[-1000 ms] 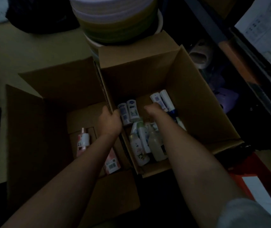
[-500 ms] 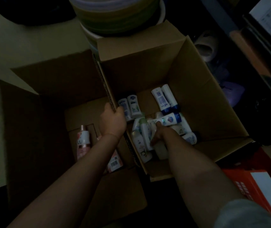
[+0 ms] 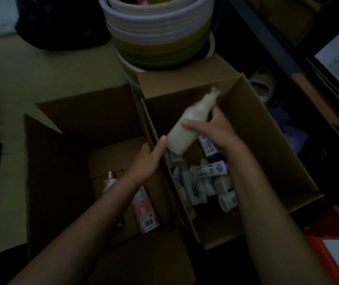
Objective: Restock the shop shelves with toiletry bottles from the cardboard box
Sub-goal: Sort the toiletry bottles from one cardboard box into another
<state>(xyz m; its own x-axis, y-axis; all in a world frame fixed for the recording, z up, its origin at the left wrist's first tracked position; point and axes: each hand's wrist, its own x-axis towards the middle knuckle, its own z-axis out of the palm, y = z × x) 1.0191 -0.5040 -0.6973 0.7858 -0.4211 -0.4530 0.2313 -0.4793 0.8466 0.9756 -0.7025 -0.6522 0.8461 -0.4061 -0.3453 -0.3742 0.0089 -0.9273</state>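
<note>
The room is dim, with a pale floor (image 3: 30,79) on the far left and dark shelving (image 3: 288,48) running along the right. Over the right-hand cardboard box (image 3: 267,145), the right hand (image 3: 211,130) is closed around a pale plain bottle (image 3: 187,128), thumb across its near face and fingers behind its neck; the bottle is tilted, its cap pointing far and right, its base low and to the left, lifted clear of the bottles below. The left hand (image 3: 148,161) grips the top edge of the box's left wall, thumb raised near the bottle's base; whether the thumb touches it cannot be told. Beneath the held bottle, a heap of small white toiletry bottles (image 3: 205,182) with blue and green labels lies in the near part of the box floor, jumbled and overlapping. Just to the left stands a second open cardboard box (image 3: 61,161), touching the first, with two pink bottles (image 3: 143,210) lying in it near the left forearm. On the far side, against both boxes, stands a stack of striped woven baskets (image 3: 158,31). At the near right corner lies an orange package (image 3: 333,260) with a white panel.
</note>
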